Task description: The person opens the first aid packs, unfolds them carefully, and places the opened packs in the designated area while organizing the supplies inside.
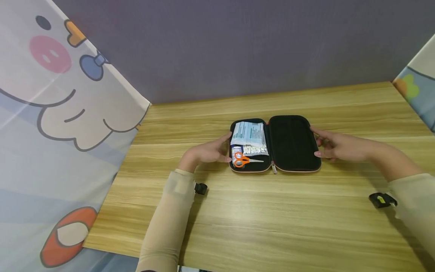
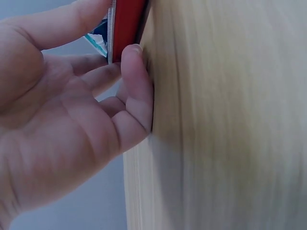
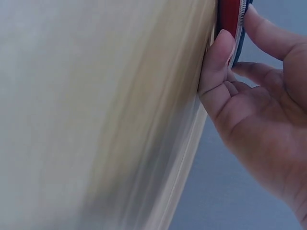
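A black zip case (image 1: pixel 293 143) with a reddish rim lies unfolded on the wooden table. Its left half holds a pale blue-and-white packet (image 1: pixel 249 133), a bag of cotton swabs (image 1: pixel 256 150), a small blue-and-white labelled item (image 1: pixel 236 149) and orange-handled scissors (image 1: pixel 241 160). The right half has a bare black lining. My left hand (image 1: pixel 209 151) holds the case's left edge, thumb near the scissors. At the opposite edge, my right hand (image 1: pixel 341 146) grips the right half between thumb and fingers. Both wrist views show fingers against the red side (image 2: pixel 128 28) and zip teeth.
The wooden table (image 1: pixel 238 223) extends around the case. A grey panel (image 1: pixel 238 49) rises behind it, and a cartoon-printed cloth (image 1: pixel 112 109) hangs at the left. Black strap pieces (image 1: pixel 201 188) hang at both wrists.
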